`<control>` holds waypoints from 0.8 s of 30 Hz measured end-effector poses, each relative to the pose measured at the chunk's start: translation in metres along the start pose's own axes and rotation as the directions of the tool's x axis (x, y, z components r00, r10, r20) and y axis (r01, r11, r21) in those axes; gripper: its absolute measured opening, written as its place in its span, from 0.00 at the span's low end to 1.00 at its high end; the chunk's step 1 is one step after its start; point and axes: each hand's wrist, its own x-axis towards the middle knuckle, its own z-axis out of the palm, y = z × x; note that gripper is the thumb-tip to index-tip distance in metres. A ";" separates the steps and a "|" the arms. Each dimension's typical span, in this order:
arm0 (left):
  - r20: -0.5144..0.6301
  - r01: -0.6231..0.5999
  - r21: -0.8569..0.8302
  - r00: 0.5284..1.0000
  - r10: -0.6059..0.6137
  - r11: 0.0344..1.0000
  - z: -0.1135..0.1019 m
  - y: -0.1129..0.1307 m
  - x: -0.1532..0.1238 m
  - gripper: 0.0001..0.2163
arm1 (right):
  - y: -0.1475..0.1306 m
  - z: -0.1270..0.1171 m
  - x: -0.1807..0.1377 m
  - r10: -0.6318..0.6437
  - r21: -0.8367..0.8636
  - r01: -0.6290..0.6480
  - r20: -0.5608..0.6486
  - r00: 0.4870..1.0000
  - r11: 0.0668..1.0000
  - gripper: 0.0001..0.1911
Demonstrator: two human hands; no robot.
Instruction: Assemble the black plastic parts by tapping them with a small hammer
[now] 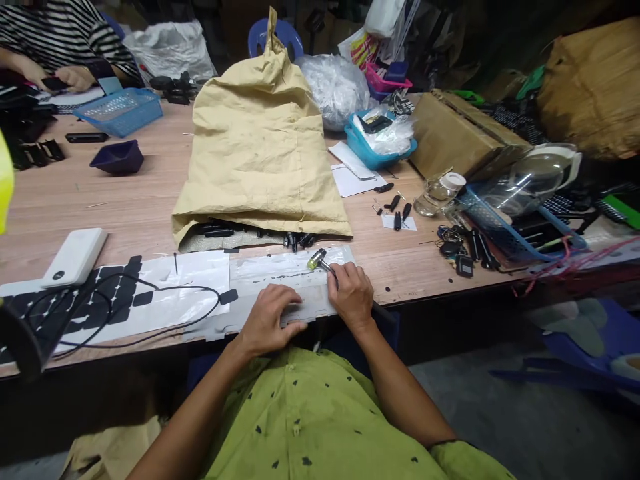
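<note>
My right hand (351,293) is wrapped round the handle of a small hammer (317,259), whose metal head has a yellowish, see-through end. The hammer head sits just above or on a grey-white sheet (270,283) at the table's near edge; which of the two I cannot tell. My left hand (273,317) lies over the same sheet, palm side down, thumb and fingers apart with nothing seen between them. Beyond the hands, a yellow cloth sack (260,147) lies with its mouth towards me, and several small black parts (295,240) show at its opening.
To the left lie a white power bank (75,257), a looped black cable (165,288) and white paper with black stickers (125,283). On the right are keys (453,247), a glass jar (440,193) and a blue basket (515,227). A person (65,40) in stripes sits far left.
</note>
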 end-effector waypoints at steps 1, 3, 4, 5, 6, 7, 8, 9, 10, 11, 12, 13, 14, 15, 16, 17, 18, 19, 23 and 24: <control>-0.059 0.073 -0.011 0.996 -0.073 0.997 -0.003 -0.003 0.011 0.11 | 0.000 0.000 0.000 -0.001 -0.002 0.001 -0.001 1.000 1.000 0.10; -0.178 0.231 -0.027 0.956 -0.233 0.972 -0.009 -0.010 0.039 0.10 | 0.000 0.001 0.000 -0.004 -0.008 0.004 -0.011 1.000 1.000 0.10; -0.224 0.301 -0.032 0.927 -0.300 0.953 -0.013 -0.013 0.054 0.11 | 0.000 0.002 0.001 -0.007 -0.012 0.007 -0.018 1.000 1.000 0.10; -0.260 0.362 -0.032 0.897 -0.357 0.932 -0.015 -0.017 0.070 0.11 | 0.000 0.002 0.001 -0.011 -0.017 0.011 -0.025 1.000 1.000 0.10; -0.291 0.415 -0.022 0.868 -0.403 0.909 -0.017 -0.019 0.084 0.12 | 0.000 0.002 0.001 -0.017 -0.020 0.016 -0.032 0.999 1.000 0.10; -0.317 0.464 -0.005 0.839 -0.442 0.886 -0.018 -0.021 0.098 0.12 | 0.000 0.003 0.001 -0.024 -0.022 0.023 -0.039 0.999 0.999 0.10; -0.339 0.509 0.017 0.813 -0.474 0.861 -0.019 -0.022 0.110 0.12 | 0.000 0.003 0.001 -0.032 -0.023 0.031 -0.046 0.998 0.999 0.09; -0.356 0.548 0.040 0.789 -0.501 0.835 -0.019 -0.022 0.120 0.11 | 0.000 0.003 0.001 -0.038 -0.026 0.036 -0.054 0.998 0.999 0.09; -0.366 0.580 0.061 0.770 -0.522 0.813 -0.019 -0.022 0.128 0.11 | 0.000 0.003 0.001 -0.042 -0.029 0.040 -0.060 0.997 0.999 0.09; -0.373 0.602 0.075 0.756 -0.538 0.795 -0.019 -0.021 0.133 0.11 | 0.000 0.003 0.001 -0.042 -0.033 0.040 -0.064 0.997 0.999 0.08; -0.376 0.615 0.084 0.748 -0.546 0.784 -0.019 -0.021 0.136 0.10 | 0.000 0.003 0.002 -0.041 -0.035 0.039 -0.064 0.997 0.999 0.08; -0.377 0.621 0.087 0.745 -0.551 0.779 -0.020 -0.020 0.136 0.10 | 0.000 0.003 0.002 -0.038 -0.036 0.036 -0.061 0.997 0.999 0.08; -0.375 0.621 0.088 0.745 -0.552 0.779 -0.021 -0.021 0.134 0.09 | 0.000 0.003 0.002 -0.035 -0.035 0.033 -0.055 0.998 0.999 0.08; -0.370 0.618 0.088 0.748 -0.550 0.781 -0.023 -0.023 0.131 0.09 | 0.000 0.003 0.002 -0.032 -0.033 0.030 -0.050 0.998 0.999 0.08; -0.361 0.610 0.089 0.756 -0.546 0.787 -0.025 -0.025 0.125 0.09 | -0.001 0.002 0.002 -0.030 -0.032 0.029 -0.046 0.998 0.999 0.08; -0.348 0.598 0.092 0.769 -0.537 0.796 -0.027 -0.027 0.117 0.09 | -0.001 0.002 0.002 -0.029 -0.032 0.028 -0.045 0.999 0.999 0.08; -0.331 0.577 0.096 0.787 -0.521 0.811 -0.030 -0.030 0.109 0.09 | -0.001 0.002 0.002 -0.028 -0.034 0.027 -0.045 0.999 0.999 0.08; -0.314 0.545 0.098 0.811 -0.494 0.832 -0.031 -0.033 0.099 0.10 | -0.001 0.002 0.002 -0.028 -0.038 0.026 -0.047 0.999 0.999 0.08; -0.246 0.370 0.067 0.906 -0.344 0.927 -0.030 -0.040 0.059 0.11 | -0.001 0.002 0.001 -0.026 -0.051 0.024 -0.045 0.999 0.998 0.08; -0.230 0.330 0.062 0.923 -0.309 0.942 -0.027 -0.040 0.052 0.11 | -0.001 0.002 0.001 -0.025 -0.051 0.023 -0.041 0.999 0.998 0.08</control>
